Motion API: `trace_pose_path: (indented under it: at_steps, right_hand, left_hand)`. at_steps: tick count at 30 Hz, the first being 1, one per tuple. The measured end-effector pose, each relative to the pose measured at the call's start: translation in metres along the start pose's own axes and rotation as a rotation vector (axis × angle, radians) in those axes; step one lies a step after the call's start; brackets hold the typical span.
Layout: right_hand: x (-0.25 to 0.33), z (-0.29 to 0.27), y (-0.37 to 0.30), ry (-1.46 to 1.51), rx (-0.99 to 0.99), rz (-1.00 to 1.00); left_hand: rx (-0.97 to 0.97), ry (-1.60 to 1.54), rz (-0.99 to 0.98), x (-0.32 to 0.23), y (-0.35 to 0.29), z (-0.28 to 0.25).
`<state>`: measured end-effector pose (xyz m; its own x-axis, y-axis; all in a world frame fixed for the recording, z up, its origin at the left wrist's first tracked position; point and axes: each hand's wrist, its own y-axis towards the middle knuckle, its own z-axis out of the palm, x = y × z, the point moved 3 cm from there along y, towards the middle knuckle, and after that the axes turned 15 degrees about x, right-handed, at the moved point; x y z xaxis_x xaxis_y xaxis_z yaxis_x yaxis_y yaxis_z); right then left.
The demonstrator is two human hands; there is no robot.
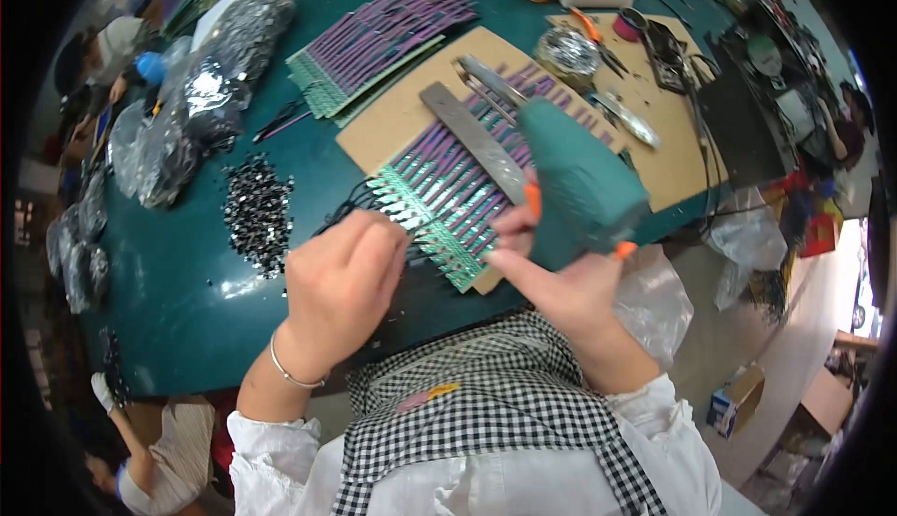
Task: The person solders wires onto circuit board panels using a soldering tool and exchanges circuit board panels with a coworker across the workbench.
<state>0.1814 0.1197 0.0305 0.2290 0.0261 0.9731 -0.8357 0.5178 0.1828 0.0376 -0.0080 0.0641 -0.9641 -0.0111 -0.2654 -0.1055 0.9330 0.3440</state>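
My right hand (575, 296) is closed around a teal gun-shaped tool (579, 166) with orange parts and a metal front end; the tool hides part of the hand. Below it lies a green circuit board panel (425, 203) with long purple strips, on a brown board (374, 133). Across the strips rests a flat metal bar (472, 142). Close to the panel's left edge, my left hand (346, 282) is curled with its fingertips pinched together. Thin black wires (350, 206) show just beyond its knuckles; what sits in its fingertips is hidden.
Left of the panel is a pile of small black parts (257, 212), with filled plastic bags (210, 82) farther back. More purple-striped panels (383, 44) are stacked behind. Orange-handled pliers (598, 40), a foil-like bundle (568, 52) and a soldering stand (665, 54) lie back right. Other people work nearby.
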Motion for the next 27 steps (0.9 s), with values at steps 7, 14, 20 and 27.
trace_pose_path:
  at_steps: [7, 14, 20, 27]
  right_hand:
    - [-0.01, -0.003, 0.001, -0.06, 0.014, -0.078]
    - [-0.014, -0.001, -0.015, -0.028, 0.211, 0.004]
    - [-0.006, 0.009, -0.03, 0.259, 0.196, 0.307]
    - [-0.012, 0.003, -0.034, 0.163, 0.026, 0.279]
  left_hand:
    - [0.076, -0.121, 0.031, -0.019, -0.003, 0.018]
    - [0.201, -0.674, -0.191, -0.033, -0.011, 0.021]
    - [0.3, -1.066, -0.195, -0.033, -0.026, 0.027]
    - [0.216, -1.176, -0.472, -0.032, -0.037, 0.034]
